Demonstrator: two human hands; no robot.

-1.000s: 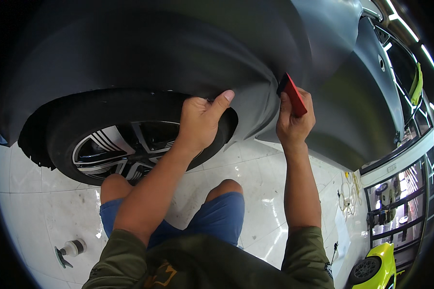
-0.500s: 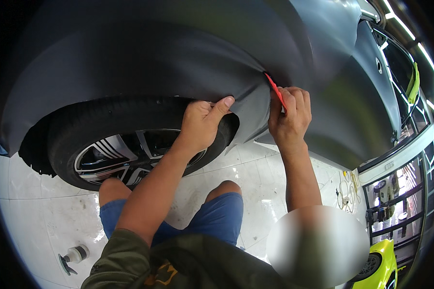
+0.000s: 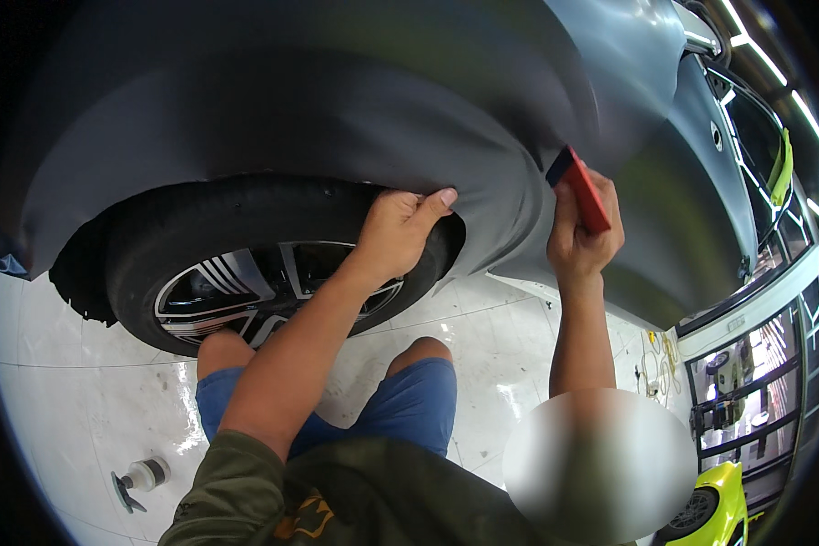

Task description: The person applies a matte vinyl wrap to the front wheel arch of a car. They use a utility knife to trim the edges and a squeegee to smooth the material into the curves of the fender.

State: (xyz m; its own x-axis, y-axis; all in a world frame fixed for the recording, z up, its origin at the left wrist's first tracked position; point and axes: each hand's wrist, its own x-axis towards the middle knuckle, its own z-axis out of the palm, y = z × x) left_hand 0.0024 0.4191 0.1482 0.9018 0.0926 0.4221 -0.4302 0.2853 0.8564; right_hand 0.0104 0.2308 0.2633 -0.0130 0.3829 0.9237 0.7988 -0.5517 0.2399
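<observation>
A matte dark grey sheet (image 3: 318,100) covers the car's fender, with creases fanning to the right of the wheel arch above the black tyre (image 3: 173,218) and its silver-and-black rim. My left hand (image 3: 400,232) is closed on the sheet's edge at the arch lip, thumb on top, fingertips hidden. My right hand (image 3: 587,227) grips a red squeegee (image 3: 587,196) with a dark edge, angled beside the creased area; whether it touches the surface I cannot tell.
A spray bottle (image 3: 144,475) lies on the tiled floor at lower left. A yellow cord (image 3: 660,359), glazed panels (image 3: 737,382) and a lime-yellow car (image 3: 719,500) are at right. A light green cloth (image 3: 781,164) hangs near the window. A blurred disc hides part of the lower right.
The squeegee went into the creases half a second ago and has since moved back out to the right with my right hand. My left hand has shifted slightly right, still on the edge.
</observation>
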